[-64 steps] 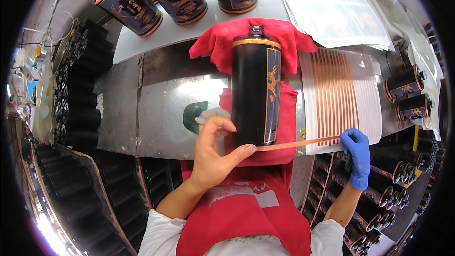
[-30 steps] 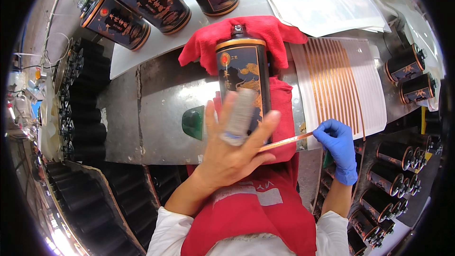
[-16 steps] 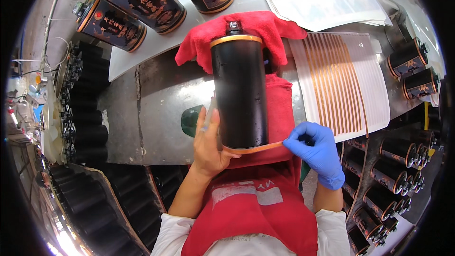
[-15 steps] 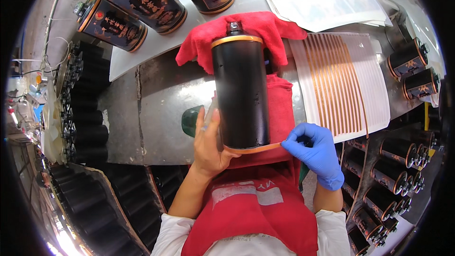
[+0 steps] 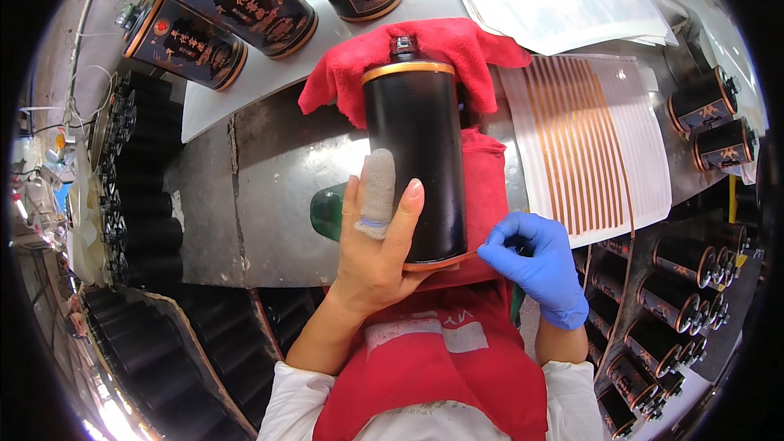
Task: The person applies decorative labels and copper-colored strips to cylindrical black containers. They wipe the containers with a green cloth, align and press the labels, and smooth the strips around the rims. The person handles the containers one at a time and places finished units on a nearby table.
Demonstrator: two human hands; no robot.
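A matt black bottle (image 5: pixel 414 147) with a gold band near its neck lies before me, its stopper end on a bunched red cloth (image 5: pixel 343 73). A thin copper-coloured strip (image 5: pixel 445 264) runs along the rim of its base. My left hand (image 5: pixel 371 249), bare but for a grey finger cover, holds the bottle's lower left side, its fingers lying along it. What is under the palm is hidden. In a blue glove, my right hand (image 5: pixel 535 265) pinches the strip's free end beside the base.
A white backing sheet (image 5: pixel 653 171) bears rows of copper strips on the right. Dark decorated bottles (image 5: pixel 241 0) stand at the back left. Plain black bottles (image 5: pixel 147 237) fill the left side, and decorated bottles (image 5: pixel 686 261) sit in racks on the right. A green object (image 5: pixel 327 211) lies left of my hand.
My left hand has shifted right and up over the bottle's lower side. My right hand has moved slightly left, and the strip now lies closer along the base.
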